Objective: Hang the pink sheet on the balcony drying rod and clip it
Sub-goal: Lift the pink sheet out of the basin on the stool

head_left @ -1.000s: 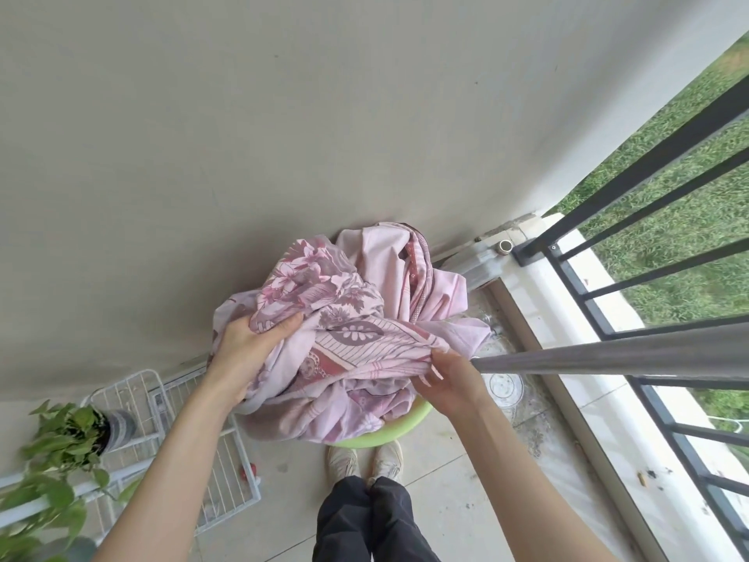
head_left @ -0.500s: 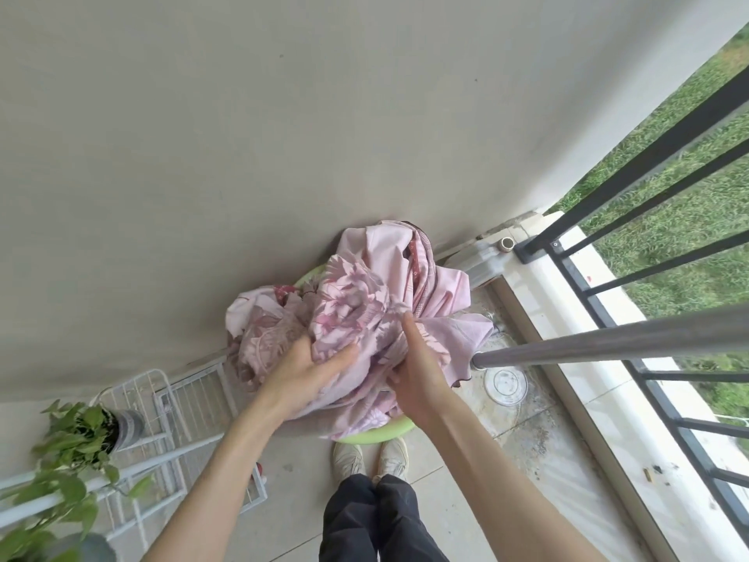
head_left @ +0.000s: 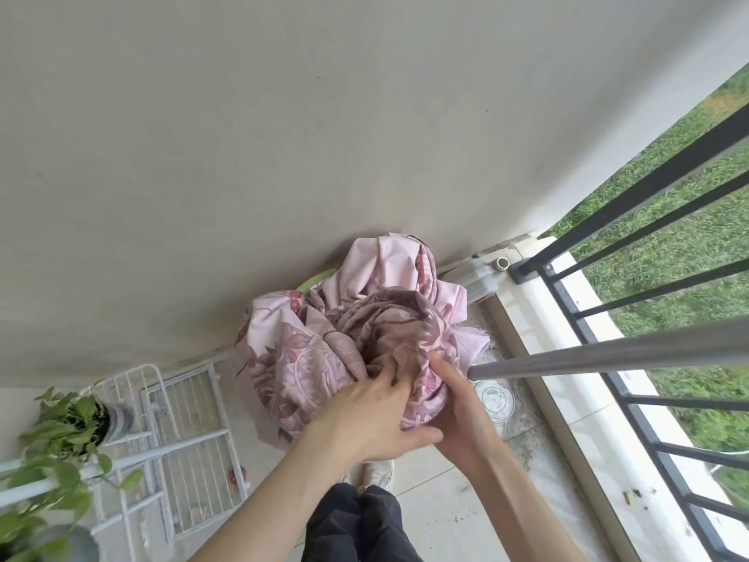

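Note:
The pink floral sheet (head_left: 324, 350) is a crumpled bundle held up in front of me, over a green basin (head_left: 314, 279) whose rim shows only at the back. My left hand (head_left: 364, 419) grips the near side of the bundle, fingers dug into a fold. My right hand (head_left: 454, 403) cups the bundle from below and right, thumb curled over the cloth. The grey drying rod (head_left: 608, 354) juts in from the right, its end just right of the sheet and not touching it. No clips are visible.
A plain wall rises behind the sheet. The black balcony railing (head_left: 632, 196) with grass beyond runs along the right. A white wire rack (head_left: 182, 432) and a potted plant (head_left: 69, 427) stand at the left. My feet are on the tiled floor below.
Both hands have drawn together at the near side of the bundle and gathered more cloth. The sheet is bunched tighter, with its darker patterned side turned up.

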The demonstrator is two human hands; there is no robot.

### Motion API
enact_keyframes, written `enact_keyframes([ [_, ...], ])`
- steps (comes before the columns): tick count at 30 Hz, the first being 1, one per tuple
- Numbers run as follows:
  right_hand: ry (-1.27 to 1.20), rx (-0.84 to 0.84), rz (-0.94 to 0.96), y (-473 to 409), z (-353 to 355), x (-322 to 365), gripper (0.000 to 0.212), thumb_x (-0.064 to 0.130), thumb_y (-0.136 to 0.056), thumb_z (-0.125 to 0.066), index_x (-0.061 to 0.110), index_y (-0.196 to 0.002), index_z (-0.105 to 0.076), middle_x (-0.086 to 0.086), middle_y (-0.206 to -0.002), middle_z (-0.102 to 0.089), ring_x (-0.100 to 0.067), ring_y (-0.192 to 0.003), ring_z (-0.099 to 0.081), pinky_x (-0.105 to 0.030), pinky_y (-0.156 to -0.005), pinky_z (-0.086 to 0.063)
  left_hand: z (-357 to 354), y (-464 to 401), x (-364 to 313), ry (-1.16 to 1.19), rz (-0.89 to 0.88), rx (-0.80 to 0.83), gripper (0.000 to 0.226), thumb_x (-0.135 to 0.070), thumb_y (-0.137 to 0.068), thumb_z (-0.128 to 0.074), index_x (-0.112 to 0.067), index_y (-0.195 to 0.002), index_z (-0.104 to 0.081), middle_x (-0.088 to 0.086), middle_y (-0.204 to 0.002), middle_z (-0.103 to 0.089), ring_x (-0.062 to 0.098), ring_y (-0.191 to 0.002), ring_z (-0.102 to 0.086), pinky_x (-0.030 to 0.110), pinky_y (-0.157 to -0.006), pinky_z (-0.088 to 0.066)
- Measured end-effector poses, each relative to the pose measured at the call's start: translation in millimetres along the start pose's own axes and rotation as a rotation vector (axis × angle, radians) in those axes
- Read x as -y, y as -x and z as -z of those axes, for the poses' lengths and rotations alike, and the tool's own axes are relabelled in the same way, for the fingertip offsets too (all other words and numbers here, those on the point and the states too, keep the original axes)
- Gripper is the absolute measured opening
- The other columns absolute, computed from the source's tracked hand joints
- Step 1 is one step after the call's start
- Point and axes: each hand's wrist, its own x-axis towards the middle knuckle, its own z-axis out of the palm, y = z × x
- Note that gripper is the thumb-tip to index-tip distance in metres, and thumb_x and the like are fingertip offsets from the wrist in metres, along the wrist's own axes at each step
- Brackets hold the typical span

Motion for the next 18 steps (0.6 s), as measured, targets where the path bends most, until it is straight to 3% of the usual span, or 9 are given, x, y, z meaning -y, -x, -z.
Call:
enact_keyframes([
  [2, -0.057, -0.028, -0.002, 1.2, 4.7, 3.8, 0.043, 0.023, -0.092, -0.045, 0.002, -0.129, -0.051, -0.021, -0.127, -0.058, -0.034, -0.122, -0.052, -0.050, -0.108, -0.034, -0.9, 6.0, 9.5, 0.326, -0.026, 0.015, 0.078, -0.068, -0.082, -0.037, -0.038, -0.144, 0.000, -0.013, -0.154, -0.013, 0.014, -0.140, -0.023, 0.043, -0.113, -0.026],
  [4, -0.098, -0.041, -0.007, 2.3, 8.9, 6.6, 0.046, 0.023, -0.091, -0.044, -0.001, -0.130, -0.049, -0.023, -0.128, -0.056, -0.037, -0.123, -0.050, -0.051, -0.107, -0.035, -1.6, 8.3, 23.0, 0.568, 0.039, -0.117, 0.061, -0.061, -0.087, -0.034, -0.038, -0.142, -0.020, -0.022, -0.138, -0.033, 0.008, -0.137, -0.025, 0.040, -0.115, -0.020],
  [6, -0.109, -0.047, -0.017, 3.1, 10.6, 7.6, 0.050, 0.025, -0.088, -0.045, -0.002, -0.130, -0.048, -0.026, -0.132, -0.051, -0.039, -0.125, -0.047, -0.053, -0.109, -0.031, -2.5, 7.3, 31.3, 0.446, 0.106, -0.228, 0.052, -0.052, -0.093, -0.030, -0.034, -0.141, -0.026, -0.021, -0.140, -0.026, 0.004, -0.140, -0.007, 0.039, -0.114, -0.008],
  [8, -0.114, -0.040, -0.009, 3.6, 11.2, 6.2, 0.052, 0.025, -0.088, -0.045, -0.003, -0.132, -0.045, -0.028, -0.136, -0.046, -0.040, -0.128, -0.043, -0.055, -0.112, -0.026, -7.0, 4.7, 31.6, 0.285, 0.094, -0.213, 0.051, -0.051, -0.094, -0.023, -0.030, -0.140, -0.030, -0.023, -0.141, -0.010, -0.004, -0.132, 0.012, 0.036, -0.113, 0.008],
  [10, -0.132, -0.059, 0.003, 3.9, 13.9, 5.8, 0.052, 0.023, -0.086, -0.045, -0.004, -0.131, -0.046, -0.028, -0.135, -0.047, -0.041, -0.127, -0.044, -0.056, -0.111, -0.027, -11.6, 4.3, 29.5, 0.206, 0.075, -0.213, 0.057, -0.055, -0.092, -0.016, -0.025, -0.131, -0.046, -0.013, -0.146, -0.026, -0.005, -0.132, 0.000, 0.033, -0.112, 0.013],
  [12, -0.160, -0.092, 0.019, 5.5, 18.2, 6.2, 0.055, 0.024, -0.082, -0.049, -0.004, -0.129, -0.048, -0.029, -0.132, -0.050, -0.043, -0.124, -0.047, -0.057, -0.107, -0.031, -15.1, 9.8, 30.8, 0.229, 0.133, -0.197, 0.063, -0.059, -0.090, -0.012, -0.025, -0.115, -0.059, 0.001, -0.127, -0.058, 0.002, -0.133, -0.022, 0.036, -0.115, -0.005],
  [14, -0.191, -0.113, 0.037, 7.6, 22.2, 7.0, 0.061, 0.029, -0.066, -0.064, -0.001, -0.120, -0.058, -0.027, -0.125, -0.057, -0.041, -0.116, -0.054, -0.056, -0.102, -0.038, -21.2, 16.3, 34.1, 0.211, 0.192, -0.209, 0.068, -0.064, -0.086, -0.008, -0.025, -0.096, -0.062, 0.003, -0.098, -0.068, 0.016, -0.118, -0.052, 0.040, -0.102, -0.037],
  [16, -0.215, -0.105, 0.054, 9.7, 24.2, 8.1, 0.059, 0.028, -0.043, -0.077, 0.006, -0.097, -0.072, -0.021, -0.110, -0.066, -0.036, -0.098, -0.065, -0.051, -0.089, -0.046, -26.7, 23.2, 34.0, 0.168, 0.199, -0.215, 0.060, -0.061, -0.089, -0.011, -0.023, -0.087, -0.057, 0.002, -0.077, -0.066, 0.022, -0.089, -0.064, 0.038, -0.087, -0.047],
  [18, -0.228, -0.084, 0.047, 11.5, 24.2, 7.7, 0.057, 0.026, -0.032, -0.081, 0.008, -0.086, -0.075, -0.019, -0.101, -0.069, -0.034, -0.088, -0.069, -0.049, -0.082, -0.047, -31.3, 24.2, 35.2, 0.169, 0.232, -0.176, 0.048, -0.052, -0.095, -0.017, -0.024, -0.099, -0.056, 0.004, -0.081, -0.068, 0.024, -0.088, -0.065, 0.036, -0.087, -0.047],
])
